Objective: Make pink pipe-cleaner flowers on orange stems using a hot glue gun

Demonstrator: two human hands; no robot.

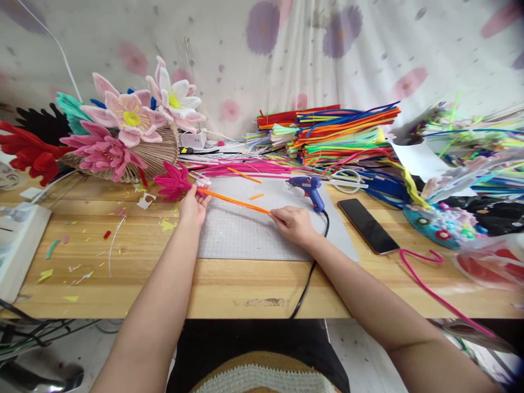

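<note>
An orange pipe cleaner (235, 201) stretches low over a grey cutting mat (241, 234) on the wooden table. My left hand (192, 206) pinches its left end, right beside a small magenta pipe-cleaner flower (174, 181). My right hand (292, 224) is closed on its right end near the middle of the mat. A blue glue gun (311, 188) lies just behind my right hand, its black cord running off the table's front edge.
A woven fan with pink and white fuzzy flowers (126, 128) stands at back left. Stacks of coloured pipe cleaners (335, 134) fill the back right. A black phone (367, 225), white-handled scissors (347, 180), a loose pink pipe cleaner (434, 284) and a white power strip (18, 245) lie around.
</note>
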